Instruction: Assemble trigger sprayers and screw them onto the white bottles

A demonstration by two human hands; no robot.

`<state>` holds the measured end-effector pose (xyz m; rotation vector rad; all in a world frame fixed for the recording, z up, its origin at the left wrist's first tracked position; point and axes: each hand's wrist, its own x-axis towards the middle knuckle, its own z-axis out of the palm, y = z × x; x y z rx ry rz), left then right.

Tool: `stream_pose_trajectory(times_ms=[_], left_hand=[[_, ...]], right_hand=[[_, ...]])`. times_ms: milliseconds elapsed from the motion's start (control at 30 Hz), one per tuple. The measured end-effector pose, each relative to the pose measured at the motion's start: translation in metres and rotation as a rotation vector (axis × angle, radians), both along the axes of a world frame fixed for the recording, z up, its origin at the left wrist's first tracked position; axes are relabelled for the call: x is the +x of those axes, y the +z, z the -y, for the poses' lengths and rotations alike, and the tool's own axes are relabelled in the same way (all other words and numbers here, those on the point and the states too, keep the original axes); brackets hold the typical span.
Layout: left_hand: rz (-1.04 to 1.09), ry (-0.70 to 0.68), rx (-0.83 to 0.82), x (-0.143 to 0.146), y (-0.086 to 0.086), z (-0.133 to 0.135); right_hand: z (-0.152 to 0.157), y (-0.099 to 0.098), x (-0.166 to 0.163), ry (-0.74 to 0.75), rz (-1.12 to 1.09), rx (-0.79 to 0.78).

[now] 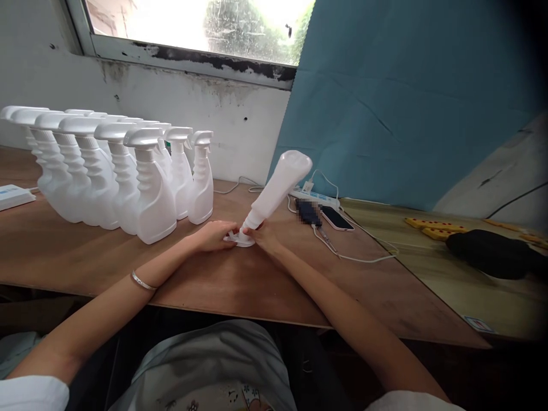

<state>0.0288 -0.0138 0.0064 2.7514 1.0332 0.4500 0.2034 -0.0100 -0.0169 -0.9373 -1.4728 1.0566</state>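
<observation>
A white plastic spray bottle (278,185) is turned upside down and tilted, its trigger head (240,238) pressed on the brown wooden table (222,285). My left hand (214,235) is closed on the trigger head from the left. My right hand (262,235) pinches the bottle's neck from the right. A silver bangle (142,282) sits on my left wrist.
Several finished white spray bottles (124,171) stand in rows at the left. A white power strip (314,197), two phones (325,216) and cables lie beyond my hands. A black object (492,254) and yellow pieces (432,227) rest on the right-hand table. A white box (12,197) sits far left.
</observation>
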Motion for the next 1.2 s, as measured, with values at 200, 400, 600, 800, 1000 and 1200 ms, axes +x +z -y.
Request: stream_pose_trajectory(times_ms=[200, 400, 600, 800, 1000, 1200], left_hand=[[0.076, -0.003, -0.047, 0.002, -0.003, 0.0], [0.297, -0.017, -0.111, 0.005, -0.005, 0.002], [0.463, 0.056, -0.219, 0.006, -0.01, 0.001], [0.509, 0.143, -0.232, 0.005, -0.013, -0.001], [0.619, 0.052, -0.438, 0.003, -0.008, -0.003], [0.679, 0.0, -0.647, 0.002, -0.007, -0.009]], right_hand=[[-0.002, -0.011, -0.003, -0.086, 0.064, 0.118], [0.005, -0.008, -0.005, -0.082, 0.014, 0.085], [0.006, -0.01, -0.003, -0.076, -0.001, 0.081], [0.008, -0.008, -0.006, -0.098, -0.066, 0.109], [0.007, -0.008, -0.006, -0.106, -0.004, 0.122], [0.005, -0.008, -0.005, -0.167, 0.058, 0.16]])
